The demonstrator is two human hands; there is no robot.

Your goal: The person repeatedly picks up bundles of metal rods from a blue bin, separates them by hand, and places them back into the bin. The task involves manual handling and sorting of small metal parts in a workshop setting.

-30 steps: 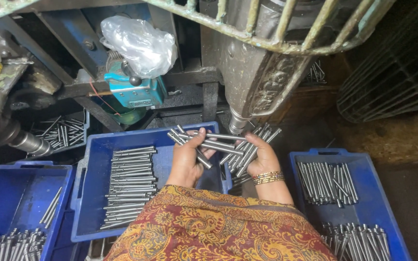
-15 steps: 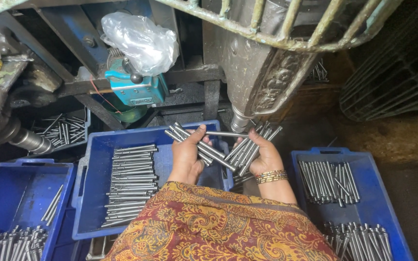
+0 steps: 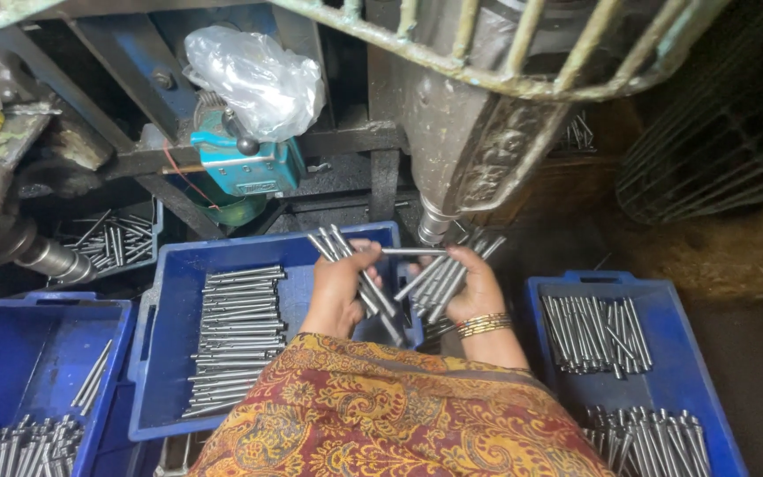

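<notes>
Since half a second ago, the left hand has been drawing its rods down and back from the machine spindle, and a single rod is now lying level between the two hands, its far end reaching toward the spindle's tip. The right hand has hardly shifted.

The left hand is closed around a small bundle of steel rods; their long axis is running diagonally, upper ends pointing up and away to the left of the hand, lower ends slanting down toward the right, past the wrist. The right hand is gripping a larger bundle, fanned, its long axis tilting the opposite way, tips pointing up and to the right toward the grey machine body. The two bundles are crossing just between the hands.

As a judgement, the step in hand is feeding: one rod is being separated from the held stock and lined up at the spindle. The next move seems to call for keeping that rod horizontal and steady while the remaining rods are kept clear of it, since the crossed bundles could snag.

Below and left of the left hand, the middle blue crate is holding a neat column of rods lying left to right. To the right of the right hand, another blue crate is holding rods standing roughly away from the person.
</notes>
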